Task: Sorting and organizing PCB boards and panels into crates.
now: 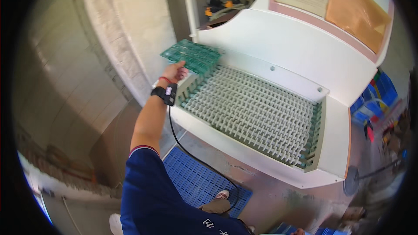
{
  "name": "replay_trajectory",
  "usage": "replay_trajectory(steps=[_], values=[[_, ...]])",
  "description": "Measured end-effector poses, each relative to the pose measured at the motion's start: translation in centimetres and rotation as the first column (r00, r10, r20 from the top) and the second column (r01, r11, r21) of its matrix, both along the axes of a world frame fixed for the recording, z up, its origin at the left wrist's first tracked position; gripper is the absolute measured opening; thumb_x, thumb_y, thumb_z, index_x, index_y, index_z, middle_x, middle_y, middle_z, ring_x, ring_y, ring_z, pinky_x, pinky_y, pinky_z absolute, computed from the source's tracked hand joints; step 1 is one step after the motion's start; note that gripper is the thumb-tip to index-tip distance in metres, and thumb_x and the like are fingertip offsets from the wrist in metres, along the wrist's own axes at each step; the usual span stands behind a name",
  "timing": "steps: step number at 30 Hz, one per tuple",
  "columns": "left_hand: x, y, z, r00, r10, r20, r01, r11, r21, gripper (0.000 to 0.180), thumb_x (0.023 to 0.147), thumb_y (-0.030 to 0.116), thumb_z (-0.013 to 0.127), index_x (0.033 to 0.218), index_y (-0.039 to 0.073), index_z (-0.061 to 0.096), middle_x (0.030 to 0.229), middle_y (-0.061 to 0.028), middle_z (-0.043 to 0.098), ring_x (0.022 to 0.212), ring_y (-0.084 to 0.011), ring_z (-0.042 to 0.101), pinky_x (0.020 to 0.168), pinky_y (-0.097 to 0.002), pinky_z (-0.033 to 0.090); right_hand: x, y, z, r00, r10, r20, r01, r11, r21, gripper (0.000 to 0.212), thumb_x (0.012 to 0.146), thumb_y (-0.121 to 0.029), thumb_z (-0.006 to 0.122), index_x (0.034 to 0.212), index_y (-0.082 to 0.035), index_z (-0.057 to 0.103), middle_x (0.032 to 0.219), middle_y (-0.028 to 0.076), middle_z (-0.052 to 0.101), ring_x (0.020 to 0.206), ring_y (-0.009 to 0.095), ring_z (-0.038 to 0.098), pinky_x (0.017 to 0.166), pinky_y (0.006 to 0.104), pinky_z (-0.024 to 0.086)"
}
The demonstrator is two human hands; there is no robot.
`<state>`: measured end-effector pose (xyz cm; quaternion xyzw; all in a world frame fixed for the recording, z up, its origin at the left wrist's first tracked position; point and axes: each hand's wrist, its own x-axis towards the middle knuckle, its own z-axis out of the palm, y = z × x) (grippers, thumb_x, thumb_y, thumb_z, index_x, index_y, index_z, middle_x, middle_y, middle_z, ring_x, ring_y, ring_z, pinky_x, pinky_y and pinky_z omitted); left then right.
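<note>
Left hand [177, 71] pinches near edge of green panel [191, 54], likely steadying it near rollers [252, 111]; right hand [298, 232] mostly cropped, grip unclear.

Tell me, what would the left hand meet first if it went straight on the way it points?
The green board, which the left hand seems to grip. Past it, perhaps the white post, though depth is unclear.
</note>
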<state>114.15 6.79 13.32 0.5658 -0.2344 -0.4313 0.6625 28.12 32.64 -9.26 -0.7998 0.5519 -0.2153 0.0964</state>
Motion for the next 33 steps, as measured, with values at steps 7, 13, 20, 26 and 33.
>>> replay_trajectory(steps=[7,13,20,26,33], values=[[10.3,-10.6,-6.2,0.985,0.14,0.105,-0.14,0.99,-0.015,0.031,0.087,0.033,0.056,0.101,0.006,0.055,0.074,-0.004,0.055,0.057,-0.013,0.047,0.048,-0.0249,0.037,7.4,5.3,4.7,-0.137,-0.798,0.587,0.393,0.5,0.772,0.016,0.085,-0.015,0.057,0.071,-0.007,0.056,0.059,0.0,0.05,0.045,0.011,0.048,0.039,0.0251,0.04],[11.4,-3.6,-10.0,0.566,-0.723,0.397,0.534,0.688,0.492,0.026,0.089,0.027,0.051,0.104,0.006,0.055,0.076,-0.0057,0.055,0.062,-0.0145,0.05,0.055,-0.028,0.042,11.7,6.9,6.3,-0.214,-0.845,0.49,0.393,0.385,0.835,0.019,0.086,-0.02,0.06,0.083,-0.001,0.059,0.065,0.003,0.055,0.053,0.013,0.052,0.051,0.0264,0.045],[14.0,-7.5,-9.2,0.302,-0.535,0.789,0.13,0.843,0.522,0.023,0.091,0.023,0.046,0.103,0.006,0.056,0.078,-0.0064,0.057,0.068,-0.0175,0.053,0.063,-0.0307,0.046,10.7,10.1,2.9,-0.424,-0.841,0.336,0.248,0.249,0.936,0.016,0.088,-0.023,0.059,0.09,-0.007,0.06,0.074,-0.002,0.057,0.064,0.011,0.06,0.059,0.0247,0.049],[-6.7,-5.3,-5.2,0.299,-0.357,0.885,0.025,0.93,0.367,0.022,0.092,0.024,0.045,0.099,0.007,0.056,0.076,-0.006,0.057,0.069,-0.0177,0.054,0.065,-0.0298,0.045,8.3,14.6,1.2,-0.501,-0.788,0.358,0.25,0.264,0.932,0.017,0.088,-0.023,0.058,0.09,-0.006,0.06,0.073,-0.002,0.057,0.065,0.012,0.059,0.061,0.0246,0.049],[-28.5,1.0,-6.7,0.772,-0.385,0.506,0.365,0.92,0.142,0.032,0.094,0.035,0.047,0.071,0.013,0.046,0.054,0.0031,0.037,0.05,-0.0062,0.036,0.05,-0.0215,0.029,1.0,20.2,-2.2,-0.569,-0.722,0.395,0.25,0.306,0.919,0.021,0.085,-0.025,0.062,0.089,-0.004,0.061,0.074,0.001,0.057,0.064,0.013,0.058,0.061,0.0261,0.049]])
